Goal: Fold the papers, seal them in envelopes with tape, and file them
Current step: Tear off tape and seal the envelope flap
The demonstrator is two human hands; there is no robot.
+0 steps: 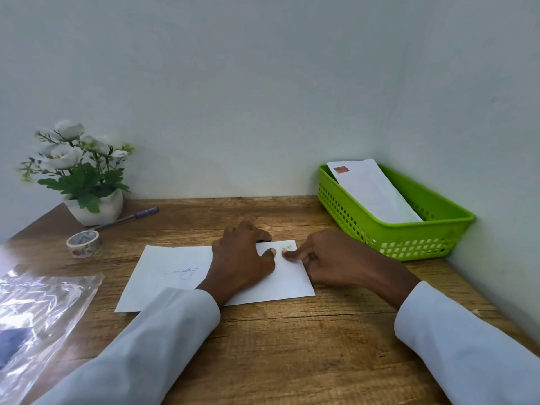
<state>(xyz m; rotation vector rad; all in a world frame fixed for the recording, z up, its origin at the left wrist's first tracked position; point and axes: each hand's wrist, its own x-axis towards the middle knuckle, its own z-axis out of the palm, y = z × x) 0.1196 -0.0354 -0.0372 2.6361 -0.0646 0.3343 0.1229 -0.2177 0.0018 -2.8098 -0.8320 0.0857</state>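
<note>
A white paper [172, 273] lies flat on the brown wooden worktop [292, 346], right in front of the person. It has a small blue scribble on its left half. The right part of the paper looks folded over, with a little drawing near its far edge. The left hand [242, 261] lies on the middle of the paper, palm down, with its fingers spread and curled a bit, pressing the paper and gripping nothing. The right hand [327, 258] rests at the right side of the paper. Its pointing finger is stretched out and touches the paper, just beside the left thumb, and the other fingers are curled in. It holds nothing. Both arms wear white sleeves. At the back right, in the corner by the wall, sits a green basket [423, 238] with holes in its sides. A white envelope [374, 194] with a small red stamp leans inside it. On the left side of the worktop there is a roll of tape [84, 244] with a pattern on it. Behind the tape lies a pen [131, 218], and next to that stands a white pot of white flowers [81, 176]. A shiny clear plastic bag [38, 311] lies at the near left edge.
</note>
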